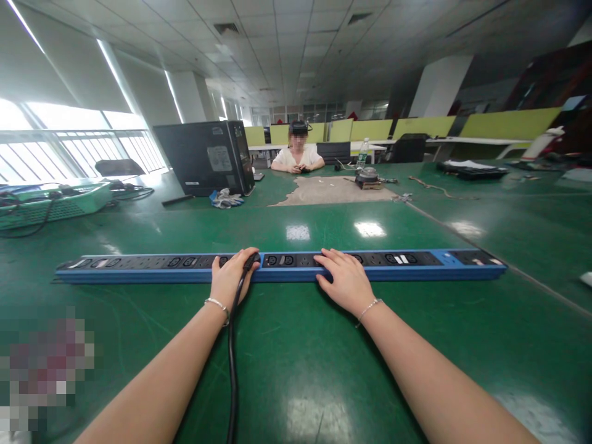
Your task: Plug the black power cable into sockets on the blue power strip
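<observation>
A long, boxy blue strip (287,274) lies on the glossy table (287,333). Our left hand (229,277) grips a black plug (251,259) near the strip's middle, smooth cord (233,364) trailing nearside; our right hand (345,279) spreads atop it.

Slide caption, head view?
Left hand at a corded black plug, right hand on a long blue power strip lying across a green table.

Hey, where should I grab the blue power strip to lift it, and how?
Probably grip the blue power strip by its long edges, one hand toward each end, coming from above: it is long and narrow and lies flat on the table, sockets facing up.
</observation>
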`<state>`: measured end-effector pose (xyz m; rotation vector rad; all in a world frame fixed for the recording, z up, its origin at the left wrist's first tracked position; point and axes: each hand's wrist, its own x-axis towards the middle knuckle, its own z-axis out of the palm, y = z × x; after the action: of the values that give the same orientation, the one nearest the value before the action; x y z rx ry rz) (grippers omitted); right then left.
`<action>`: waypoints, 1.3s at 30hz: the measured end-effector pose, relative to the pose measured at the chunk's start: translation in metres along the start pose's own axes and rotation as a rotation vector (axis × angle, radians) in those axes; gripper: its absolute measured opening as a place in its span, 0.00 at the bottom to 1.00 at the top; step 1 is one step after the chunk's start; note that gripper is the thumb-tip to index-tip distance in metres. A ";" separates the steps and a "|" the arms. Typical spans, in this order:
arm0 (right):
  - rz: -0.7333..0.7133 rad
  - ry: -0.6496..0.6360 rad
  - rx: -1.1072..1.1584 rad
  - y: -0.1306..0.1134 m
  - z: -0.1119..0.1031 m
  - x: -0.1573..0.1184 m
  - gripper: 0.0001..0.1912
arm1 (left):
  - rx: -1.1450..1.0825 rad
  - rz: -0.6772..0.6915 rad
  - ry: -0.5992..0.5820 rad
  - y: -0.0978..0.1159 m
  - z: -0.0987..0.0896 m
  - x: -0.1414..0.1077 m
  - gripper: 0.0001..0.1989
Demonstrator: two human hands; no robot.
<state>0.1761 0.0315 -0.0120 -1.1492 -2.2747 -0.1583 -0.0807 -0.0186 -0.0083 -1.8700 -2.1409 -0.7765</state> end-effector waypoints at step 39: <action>0.020 0.058 0.092 -0.002 0.002 0.001 0.14 | 0.108 0.242 -0.254 0.107 -0.007 0.024 0.17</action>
<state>0.1732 0.0317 -0.0124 -1.1049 -2.1962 -0.0770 0.0166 0.0058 0.0364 -2.2148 -1.9899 -0.3834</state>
